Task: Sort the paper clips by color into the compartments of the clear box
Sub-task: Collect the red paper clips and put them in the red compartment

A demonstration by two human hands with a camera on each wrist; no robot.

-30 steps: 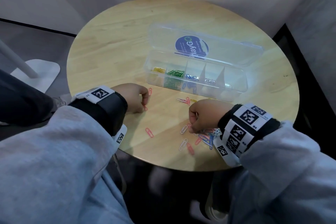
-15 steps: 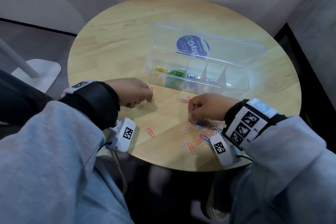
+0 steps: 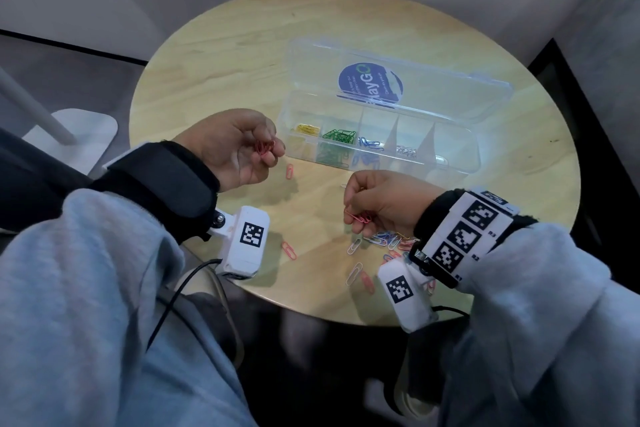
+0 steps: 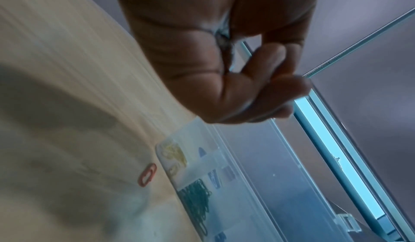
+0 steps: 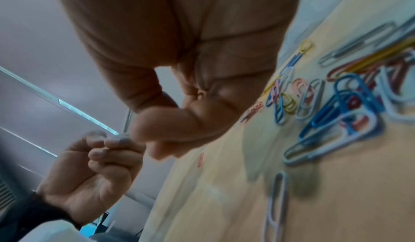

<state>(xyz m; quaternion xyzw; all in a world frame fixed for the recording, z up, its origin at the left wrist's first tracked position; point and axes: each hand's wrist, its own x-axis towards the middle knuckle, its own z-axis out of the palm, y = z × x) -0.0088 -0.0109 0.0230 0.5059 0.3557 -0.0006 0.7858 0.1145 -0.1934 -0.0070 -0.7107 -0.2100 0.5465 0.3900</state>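
Left hand (image 3: 235, 149) – right hand (image 3: 381, 208), each pinching red clips (image 3: 264, 148)

Table (image 3: 221, 55) is pale matt wood with visible grain, the box (image 3: 450, 104) is glossy see-through plastic, clips (image 5: 343, 107) look smooth colour-coated, sleeves (image 3: 86, 288) soft grey fleece.

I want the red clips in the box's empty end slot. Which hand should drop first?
Probably the right hand. It pinches red paper clips just in front of the clear box, nearer its empty right-end compartment. The left hand, also holding red clips, sits by the yellow end.
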